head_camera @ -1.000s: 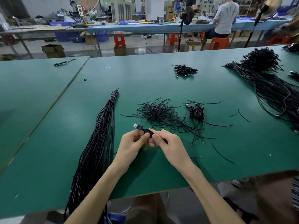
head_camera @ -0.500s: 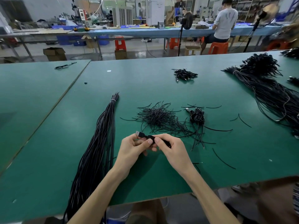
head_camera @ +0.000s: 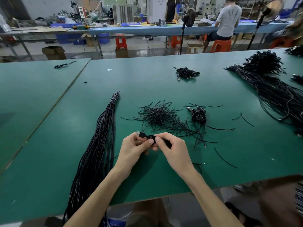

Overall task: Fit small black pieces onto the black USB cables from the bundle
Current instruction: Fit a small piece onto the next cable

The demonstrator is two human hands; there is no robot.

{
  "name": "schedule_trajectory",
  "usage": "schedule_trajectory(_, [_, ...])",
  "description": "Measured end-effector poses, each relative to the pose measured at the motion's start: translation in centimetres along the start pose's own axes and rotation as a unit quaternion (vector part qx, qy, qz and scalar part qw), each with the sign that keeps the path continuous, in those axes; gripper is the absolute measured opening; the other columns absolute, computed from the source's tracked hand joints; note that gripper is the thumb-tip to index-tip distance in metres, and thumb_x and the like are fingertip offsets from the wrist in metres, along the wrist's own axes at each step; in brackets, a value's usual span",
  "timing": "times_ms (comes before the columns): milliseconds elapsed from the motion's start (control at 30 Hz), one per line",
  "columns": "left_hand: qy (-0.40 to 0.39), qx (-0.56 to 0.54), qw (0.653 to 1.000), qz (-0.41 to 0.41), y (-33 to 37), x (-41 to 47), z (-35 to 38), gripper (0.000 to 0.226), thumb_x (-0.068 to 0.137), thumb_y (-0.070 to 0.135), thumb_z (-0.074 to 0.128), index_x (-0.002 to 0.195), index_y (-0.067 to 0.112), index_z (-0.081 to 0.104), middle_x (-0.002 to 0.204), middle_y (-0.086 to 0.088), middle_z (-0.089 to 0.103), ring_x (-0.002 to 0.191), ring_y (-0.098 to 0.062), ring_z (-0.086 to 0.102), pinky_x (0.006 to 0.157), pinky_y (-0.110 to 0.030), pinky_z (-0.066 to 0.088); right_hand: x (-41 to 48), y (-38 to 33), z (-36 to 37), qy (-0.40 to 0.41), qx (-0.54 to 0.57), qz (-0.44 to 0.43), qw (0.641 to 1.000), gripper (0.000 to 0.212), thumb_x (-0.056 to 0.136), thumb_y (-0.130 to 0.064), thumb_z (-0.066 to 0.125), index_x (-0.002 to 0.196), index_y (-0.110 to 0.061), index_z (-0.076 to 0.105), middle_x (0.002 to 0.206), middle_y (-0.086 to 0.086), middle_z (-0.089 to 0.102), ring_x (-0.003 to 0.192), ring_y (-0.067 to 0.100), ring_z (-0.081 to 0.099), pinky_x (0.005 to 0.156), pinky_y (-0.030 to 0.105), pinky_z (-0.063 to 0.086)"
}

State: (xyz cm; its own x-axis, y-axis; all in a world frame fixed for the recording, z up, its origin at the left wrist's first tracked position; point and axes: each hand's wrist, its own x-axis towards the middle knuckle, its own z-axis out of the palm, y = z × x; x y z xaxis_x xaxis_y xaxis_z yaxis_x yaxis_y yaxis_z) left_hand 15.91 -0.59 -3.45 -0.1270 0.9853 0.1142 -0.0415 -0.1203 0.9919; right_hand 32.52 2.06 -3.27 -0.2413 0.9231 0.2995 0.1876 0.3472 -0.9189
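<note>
Low in the middle of the frame my two hands meet just above the green table (head_camera: 49, 161). My left hand (head_camera: 135, 149) is curled, with thumb and fingers pinching the USB cable (head_camera: 143, 135) just behind its plug, whose silver end pokes out up and to the left. My right hand (head_camera: 173, 150) is curled too, its thumb tip almost touching my left thumb. It grips the black run of the same cable, which shows again below my knuckles. Whether a small piece sits between my thumbs I cannot tell, since it is all black there.

Left of my hands the bundle (head_camera: 96, 145) of long black cables lies on the table. It runs from the bottom edge up towards the centre and is tied with a pale band near its far tip. Just beyond my hands, mid-frame, lies a loose heap of short black pieces (head_camera: 157, 115), with strays scattered to the right. Beside it is a coiled cable (head_camera: 199, 114) with a silver plug. Further up sits a small tangle of cables (head_camera: 186, 73). At the right edge a big sheaf of cables (head_camera: 275, 95) fans out. In the upper right a person (head_camera: 227, 22) sits on an orange stool (head_camera: 220, 45) at another bench, back turned
</note>
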Motion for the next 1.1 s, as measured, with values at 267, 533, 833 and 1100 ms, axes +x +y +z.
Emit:
schedule_trajectory(267, [-0.019,-0.010,1.000,0.000,0.45,-0.11,0.02,0.055,0.080,0.024,0.082,0.102,-0.016,0.052,0.079,-0.019,0.075,0.069,-0.020,0.070,0.061,-0.023,0.051,-0.08,0.01,0.03,0.006,-0.059,-0.027,0.998,0.013,0.102,-0.018,0.064,0.105,-0.016,0.077,0.081,-0.013,0.074,0.074,-0.004,0.064,0.068,0.008,0.042])
schedule_trajectory(533, [-0.034,-0.032,0.999,-0.024,0.00,0.15,-0.30,0.038,0.084,0.027,0.082,0.104,0.002,0.061,0.095,-0.018,0.078,0.090,-0.028,0.075,0.069,-0.026,0.053,0.23,0.28,-0.30,0.040,-0.024,-0.002,0.999,0.015,0.103,-0.021,0.062,0.104,-0.017,0.077,0.072,-0.024,0.067,0.066,-0.001,0.059,0.062,0.010,0.041])
schedule_trajectory(833, [-0.052,0.045,0.998,-0.001,0.27,-0.02,0.09,0.023,0.092,0.025,0.072,0.108,0.009,0.075,0.098,-0.007,0.079,0.083,-0.025,0.075,0.068,-0.025,0.054,0.47,0.60,-0.58,0.052,0.003,0.014,0.999,0.016,0.104,-0.023,0.061,0.103,-0.018,0.076,0.069,-0.023,0.065,0.061,-0.001,0.056,0.060,0.013,0.041])
schedule_trajectory(1100, [-0.064,0.050,0.997,0.002,0.37,-0.19,0.29,0.022,0.089,0.026,0.076,0.107,0.012,0.078,0.099,-0.006,0.080,0.082,-0.025,0.076,0.065,-0.024,0.052,0.43,0.55,-0.60,0.053,0.022,0.014,0.998,0.015,0.103,-0.018,0.062,0.103,-0.014,0.076,0.072,-0.023,0.069,0.065,-0.003,0.063,0.063,0.011,0.045])
